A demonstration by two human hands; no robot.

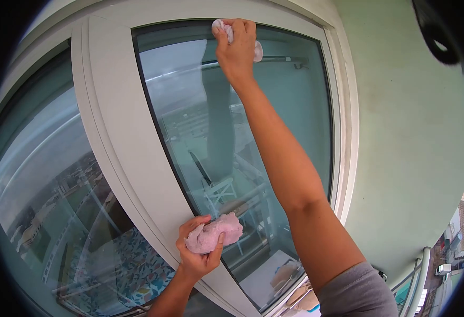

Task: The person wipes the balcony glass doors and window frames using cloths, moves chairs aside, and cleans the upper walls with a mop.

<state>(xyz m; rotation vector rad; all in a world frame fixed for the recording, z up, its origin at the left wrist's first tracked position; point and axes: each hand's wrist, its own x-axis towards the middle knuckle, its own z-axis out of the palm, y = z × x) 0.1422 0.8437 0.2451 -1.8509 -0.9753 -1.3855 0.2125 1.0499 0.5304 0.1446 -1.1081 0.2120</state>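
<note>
My right hand (237, 50) is raised to the top of the glass pane (181, 100), its fingers closed round a bunched white cloth (224, 30). Part of that cloth sticks out beyond the hand on the right. The cloth appears to be against the glass, just under the top frame. Lower down, my left hand (195, 256) grips a crumpled pink cloth (214, 234) between thumb and fingers. It is held in front of the lower left edge of the pane, near the white frame (131, 132); whether it touches the glass I cannot tell.
Left of the frame is a second glass panel (57, 174), with patterned fabric (136, 264) showing low in it. A pale green wall (401, 132) stands to the right. At the lower right is a railing (422, 274), with buildings far below.
</note>
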